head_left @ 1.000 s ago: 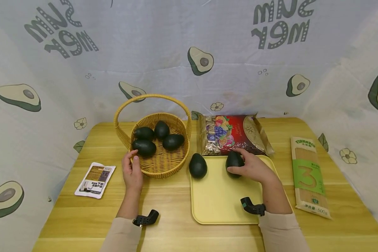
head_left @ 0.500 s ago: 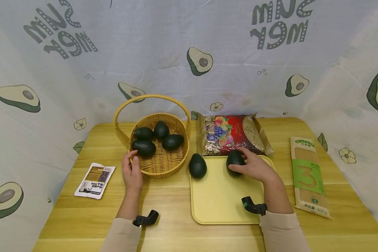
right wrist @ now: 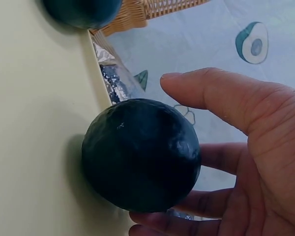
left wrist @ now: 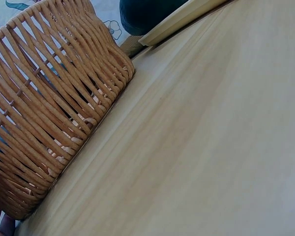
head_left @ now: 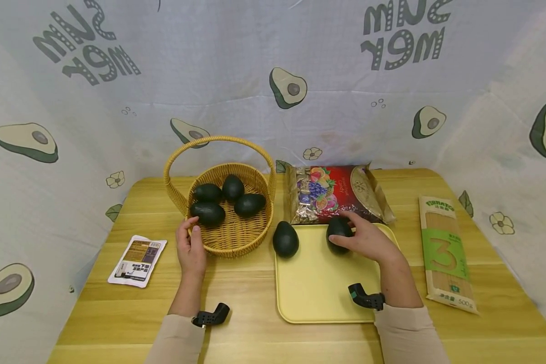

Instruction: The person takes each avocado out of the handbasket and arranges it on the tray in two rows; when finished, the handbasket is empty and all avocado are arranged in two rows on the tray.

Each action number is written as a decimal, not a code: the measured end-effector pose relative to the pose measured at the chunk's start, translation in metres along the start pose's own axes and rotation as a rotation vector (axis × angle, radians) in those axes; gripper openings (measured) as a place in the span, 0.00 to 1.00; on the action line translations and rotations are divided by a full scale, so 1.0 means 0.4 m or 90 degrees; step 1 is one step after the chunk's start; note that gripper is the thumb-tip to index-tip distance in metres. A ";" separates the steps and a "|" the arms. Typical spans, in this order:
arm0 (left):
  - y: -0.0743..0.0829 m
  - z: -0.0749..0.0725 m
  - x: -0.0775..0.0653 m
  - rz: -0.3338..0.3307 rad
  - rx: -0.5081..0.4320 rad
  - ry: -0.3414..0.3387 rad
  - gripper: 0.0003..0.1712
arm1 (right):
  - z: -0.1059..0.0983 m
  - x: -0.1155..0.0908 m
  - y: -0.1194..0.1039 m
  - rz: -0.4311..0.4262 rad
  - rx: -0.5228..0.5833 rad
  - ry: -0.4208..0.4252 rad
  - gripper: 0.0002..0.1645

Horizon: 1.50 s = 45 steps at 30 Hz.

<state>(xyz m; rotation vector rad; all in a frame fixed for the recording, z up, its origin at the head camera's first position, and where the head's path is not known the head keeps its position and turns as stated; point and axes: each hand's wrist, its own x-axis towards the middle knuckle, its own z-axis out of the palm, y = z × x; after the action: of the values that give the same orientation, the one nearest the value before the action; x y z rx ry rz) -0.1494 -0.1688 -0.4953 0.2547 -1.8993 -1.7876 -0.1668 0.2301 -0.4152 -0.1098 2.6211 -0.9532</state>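
Yellow-tan wicker basket (head_left: 236,249), round, tightly woven w/ a tall arched handle, sits on a smooth wood-grain table (head_left: 243,306). Four dark green, near-black avocados (head_left: 249,205) lie inside, plump ovals w/ a soft sheen. Two more are on the pale yellow tray (head_left: 323,290), a flat matte rectangle w/ rounded corners & a thin raised rim: one avocado at the far left corner (head_left: 285,239), the other near the far edge by the R hand (right wrist: 140,156), skin faintly pebbled in the right wrist view.

R hand (head_left: 368,240) is spread about that second avocado — thumb straight & visibly clear of the skin, fingers passing behind its far side; can't tell if they press on it. L hand (head_left: 192,255) is at the basket's near left side, fingers relaxed & slightly bent, thumb apart, nothing in the palm that I can see. Left wrist view gets just a bit of finger by the woven wall, so contact is unclear.

Glossy red-gold candy bag (head_left: 332,194), crinkled plastic, lies just past the tray. Long clear pasta pack w/ green band (head_left: 446,253) is right of the tray; small flat white pouch (head_left: 137,261) is left of the basket. Avocado-print cloth (head_left: 236,65) hangs behind — thin, lightly creased.
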 end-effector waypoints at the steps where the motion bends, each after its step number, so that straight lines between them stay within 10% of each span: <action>1: 0.000 0.000 0.000 0.001 0.000 0.001 0.17 | -0.001 0.000 -0.001 -0.004 -0.001 0.003 0.53; 13: -0.001 -0.001 -0.002 0.006 -0.002 -0.003 0.17 | -0.028 -0.042 -0.047 -0.076 -0.011 0.124 0.44; 22: 0.002 -0.001 -0.005 -0.009 0.005 -0.006 0.18 | 0.044 -0.061 -0.152 -0.240 0.053 0.175 0.31; 36: 0.001 0.004 0.005 -0.014 0.006 0.004 0.20 | 0.237 0.003 -0.361 -0.380 0.098 0.102 0.24; 45: -0.003 0.000 0.010 -0.017 0.000 0.003 0.21 | 0.297 0.113 -0.454 -0.355 0.123 0.036 0.27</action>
<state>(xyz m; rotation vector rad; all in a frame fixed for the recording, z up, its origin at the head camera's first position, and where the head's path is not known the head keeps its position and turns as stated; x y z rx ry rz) -0.1531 -0.1708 -0.4955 0.2850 -1.9015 -1.8034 -0.1759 0.0093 -0.3978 -0.8057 2.5744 -1.3956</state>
